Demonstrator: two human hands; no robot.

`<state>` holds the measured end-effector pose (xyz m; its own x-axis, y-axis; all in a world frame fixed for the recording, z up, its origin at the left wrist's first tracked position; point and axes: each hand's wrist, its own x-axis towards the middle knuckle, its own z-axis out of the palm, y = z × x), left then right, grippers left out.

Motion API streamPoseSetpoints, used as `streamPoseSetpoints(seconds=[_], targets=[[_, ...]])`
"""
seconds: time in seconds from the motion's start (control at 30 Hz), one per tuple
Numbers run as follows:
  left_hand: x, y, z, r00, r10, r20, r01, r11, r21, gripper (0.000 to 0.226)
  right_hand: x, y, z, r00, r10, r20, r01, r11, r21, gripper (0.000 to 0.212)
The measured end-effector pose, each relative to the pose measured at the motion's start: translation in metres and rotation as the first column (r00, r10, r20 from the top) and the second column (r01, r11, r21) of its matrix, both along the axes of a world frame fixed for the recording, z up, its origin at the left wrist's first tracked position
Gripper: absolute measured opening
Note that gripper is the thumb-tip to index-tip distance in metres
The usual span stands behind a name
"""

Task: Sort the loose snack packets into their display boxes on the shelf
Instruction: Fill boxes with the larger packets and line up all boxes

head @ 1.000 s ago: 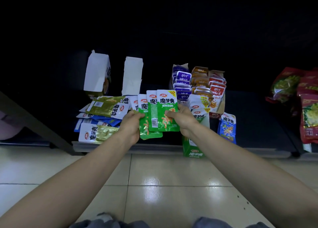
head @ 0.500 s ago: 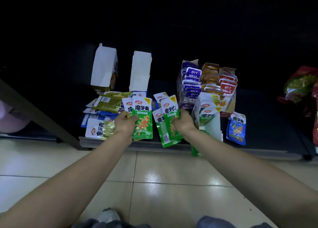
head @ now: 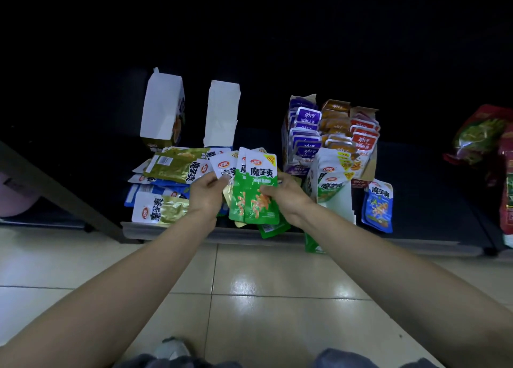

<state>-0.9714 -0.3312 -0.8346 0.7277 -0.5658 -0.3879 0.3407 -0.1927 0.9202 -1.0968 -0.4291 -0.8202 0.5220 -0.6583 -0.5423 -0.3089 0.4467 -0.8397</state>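
Both hands hold a fanned stack of green snack packets [head: 259, 190] over the front edge of the low dark shelf [head: 172, 230]. My left hand [head: 206, 195] grips the stack's left side, and my right hand [head: 288, 198] pinches its right side. One more green packet [head: 273, 229] pokes out below the stack. Gold packets [head: 177, 165] and blue packets [head: 144, 190] lie loose in a pile to the left. A green display box [head: 330, 184] stands just right of my right hand. A lone blue packet [head: 378, 205] lies further right.
Two open white-flapped boxes [head: 162, 109] [head: 222, 115] stand behind the pile. A display box of purple, orange and red packets [head: 333, 134] sits at the back right. Large red bags [head: 488, 143] fill the far right. Tiled floor [head: 263, 284] lies below.
The two hands, apart with separate green packets half a second ago, have come together and now hold the packets as one stack.
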Motion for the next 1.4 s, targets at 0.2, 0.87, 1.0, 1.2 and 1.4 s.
streamPoseSetpoints(seconds=[0.2, 0.87, 1.0, 1.2, 1.4], targets=[[0.016, -0.003, 0.0, 0.991, -0.001, 0.134, -0.009, 0.998, 0.069, 0.026, -0.003, -0.015, -0.004, 0.991, -0.122, -0.054, 0.117, 0.989, -0.096, 0.029], [-0.055, -0.043, 0.037, 0.894, -0.364, 0.262, 0.375, 0.927, 0.009, 0.026, -0.079, -0.054, 0.062, 0.991, -0.087, 0.105, 0.096, 0.992, -0.08, 0.031], [-0.072, -0.05, 0.038, 0.626, -0.536, 0.566, 0.555, 0.816, 0.159, 0.009, -0.114, -0.067, 0.077, 0.966, -0.181, 0.186, 0.2, 0.975, -0.093, 0.022], [-0.107, -0.06, 0.031, 0.4, -0.632, 0.664, 0.56, 0.742, 0.368, 0.037, -0.153, -0.077, 0.069, 0.931, -0.273, 0.244, 0.302, 0.949, -0.088, 0.018], [-0.113, -0.063, 0.018, 0.439, -0.609, 0.66, 0.558, 0.761, 0.332, 0.029, -0.163, -0.06, 0.039, 0.967, -0.189, 0.168, 0.225, 0.947, -0.228, 0.033]])
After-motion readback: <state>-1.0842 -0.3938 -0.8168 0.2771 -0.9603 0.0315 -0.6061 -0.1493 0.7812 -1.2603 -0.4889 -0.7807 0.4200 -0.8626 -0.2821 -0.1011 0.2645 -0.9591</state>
